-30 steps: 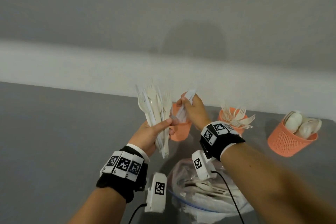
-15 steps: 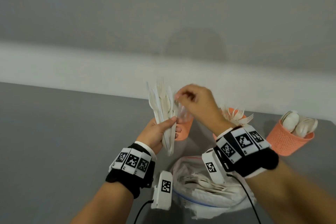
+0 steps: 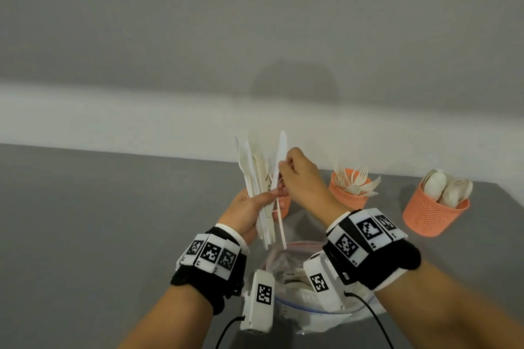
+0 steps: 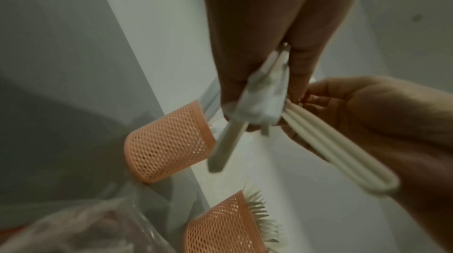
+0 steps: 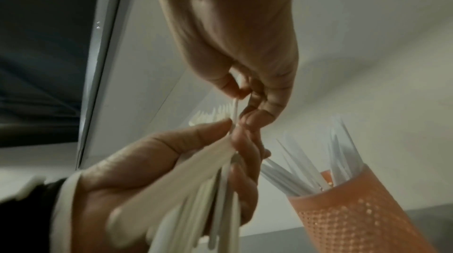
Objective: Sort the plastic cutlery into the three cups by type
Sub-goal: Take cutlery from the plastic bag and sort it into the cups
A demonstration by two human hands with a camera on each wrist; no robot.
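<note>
Cutlery sorting: a knife is being pulled out of the handful.

Plastic cutlery bundle (image 3: 256,187) stands upright in the left hand (image 3: 247,211), whose thumb and fingers are wrapped around the handles, above the open plastic bag (image 3: 286,272) on the grey table (image 3: 113,221). A second ago the right hand (image 3: 302,178) was down at the knife cup (image 3: 284,205) behind the bundle; it has now come back up and is pinching a single white knife (image 3: 279,167) by the blade edge, drawing it clear of the forks and other pieces. That suggests one knife was just dropped off and the next is on its way to the same cup. Fork cup (image 3: 350,191) and spoon cup (image 3: 435,211) sit to the right, each already well stocked, while more pieces wait in the bag.
</note>
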